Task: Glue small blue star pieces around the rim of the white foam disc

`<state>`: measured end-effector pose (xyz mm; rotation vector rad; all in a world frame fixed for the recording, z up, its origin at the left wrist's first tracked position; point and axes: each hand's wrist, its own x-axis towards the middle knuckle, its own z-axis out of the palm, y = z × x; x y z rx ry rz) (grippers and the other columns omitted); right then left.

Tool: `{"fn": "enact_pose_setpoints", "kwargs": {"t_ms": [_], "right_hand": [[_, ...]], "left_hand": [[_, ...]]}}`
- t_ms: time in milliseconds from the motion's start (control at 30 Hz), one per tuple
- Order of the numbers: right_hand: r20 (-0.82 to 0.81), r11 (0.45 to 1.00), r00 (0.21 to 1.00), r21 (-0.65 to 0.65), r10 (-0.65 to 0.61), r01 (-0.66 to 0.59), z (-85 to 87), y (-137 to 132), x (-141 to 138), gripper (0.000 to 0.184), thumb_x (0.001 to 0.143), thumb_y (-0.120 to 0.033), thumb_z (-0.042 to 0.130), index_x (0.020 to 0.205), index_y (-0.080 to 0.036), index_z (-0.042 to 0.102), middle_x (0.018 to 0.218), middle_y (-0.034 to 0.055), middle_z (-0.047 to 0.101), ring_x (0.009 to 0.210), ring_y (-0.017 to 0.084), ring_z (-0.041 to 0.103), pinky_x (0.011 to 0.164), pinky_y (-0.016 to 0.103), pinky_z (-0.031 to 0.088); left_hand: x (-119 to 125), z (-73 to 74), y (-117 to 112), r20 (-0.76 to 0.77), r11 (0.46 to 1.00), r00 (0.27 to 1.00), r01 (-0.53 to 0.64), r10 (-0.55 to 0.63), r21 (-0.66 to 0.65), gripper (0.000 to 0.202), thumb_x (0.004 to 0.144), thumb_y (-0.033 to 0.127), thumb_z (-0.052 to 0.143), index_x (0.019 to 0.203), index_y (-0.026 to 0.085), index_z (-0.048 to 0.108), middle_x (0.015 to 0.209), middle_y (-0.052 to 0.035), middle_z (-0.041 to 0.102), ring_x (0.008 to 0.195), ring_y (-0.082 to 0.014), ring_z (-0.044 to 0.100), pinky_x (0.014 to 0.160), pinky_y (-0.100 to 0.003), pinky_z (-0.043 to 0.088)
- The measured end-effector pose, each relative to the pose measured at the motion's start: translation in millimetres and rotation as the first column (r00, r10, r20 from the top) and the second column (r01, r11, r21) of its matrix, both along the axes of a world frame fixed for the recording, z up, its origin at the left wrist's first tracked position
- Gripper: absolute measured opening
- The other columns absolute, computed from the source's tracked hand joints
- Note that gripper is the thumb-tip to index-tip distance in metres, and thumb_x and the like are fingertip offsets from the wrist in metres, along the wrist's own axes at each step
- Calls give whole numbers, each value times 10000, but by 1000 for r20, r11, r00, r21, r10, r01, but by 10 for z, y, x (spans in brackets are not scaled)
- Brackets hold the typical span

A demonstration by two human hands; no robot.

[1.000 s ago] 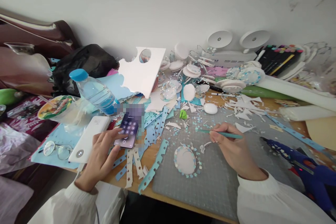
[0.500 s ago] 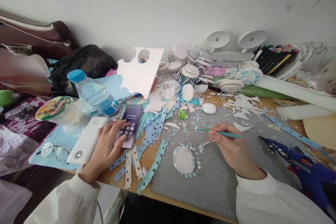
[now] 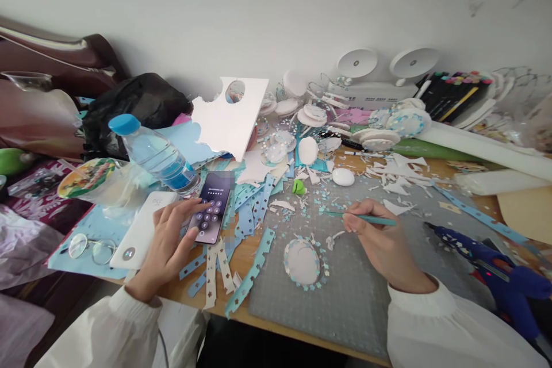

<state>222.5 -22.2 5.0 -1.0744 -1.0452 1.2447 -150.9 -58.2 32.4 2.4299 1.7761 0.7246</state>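
My left hand (image 3: 170,241) has its fingers spread, the fingertips at the left side of a smartphone (image 3: 211,213) whose lit screen shows a number keypad. The phone lies on paper strips. In my right hand (image 3: 379,244) is a pair of teal tweezers (image 3: 373,219), its tip pointing left over small blue and white paper stars (image 3: 328,201). Below the tip, on the grey cutting mat (image 3: 345,310), lies a white oval disc (image 3: 301,261) edged with blue and cream stars. A short white scrap (image 3: 335,238) sits beside it.
A power bank (image 3: 144,230), glasses (image 3: 92,249) and a water bottle (image 3: 157,155) stand or lie at the left. A blue glue gun (image 3: 491,270) is at the right. Punched paper strips (image 3: 254,270), foam scraps and several decorated discs (image 3: 313,115) crowd the table's middle and back.
My left hand has drawn back slightly to the left, uncovering more of the phone's keypad. The right hand and the tweezers stay almost in place.
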Motion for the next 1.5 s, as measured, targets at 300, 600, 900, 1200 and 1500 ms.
{"fn": "enact_pose_setpoints", "kwargs": {"t_ms": [300,600,900,1200,1500], "right_hand": [[-15,1000,1000,5,14,-14,-18,9,17,201,692,-352,806,675,-253,633,662,-12,551,603,137,479,570,294,370],[-11,1000,1000,18,7,-7,-28,19,10,205,690,-355,810,680,-255,631,655,-11,547,603,139,477,570,297,373],[-2,1000,1000,27,14,-14,-28,4,13,208,705,-360,802,682,-252,626,662,-12,551,607,135,480,573,295,372],[-29,1000,999,18,24,-23,-12,14,26,199,712,-346,797,673,-255,624,642,-18,533,602,136,471,577,298,368],[-31,1000,999,16,14,-14,-23,21,19,199,700,-342,805,679,-251,629,631,-17,552,602,135,477,589,300,376]], "left_hand": [[-16,-16,17,64,1000,998,-14,12,26,382,952,326,330,1305,211,421,1197,-84,670,1153,-315,526,960,-487,326],[-28,-46,11,103,995,993,-71,64,68,349,959,335,330,1256,217,471,1192,-87,662,1153,-317,522,975,-508,332],[73,-60,102,7,995,995,99,-99,10,355,946,294,351,1276,231,464,1239,-98,622,1158,-320,506,944,-507,347],[79,-84,166,-133,997,989,65,-68,-29,330,968,303,334,1259,216,465,1225,-94,644,1159,-312,504,943,-491,317],[-64,-92,139,-167,1000,986,-13,8,-28,380,965,339,312,1275,175,460,1259,-120,622,1165,-321,505,942,-478,317]]}}
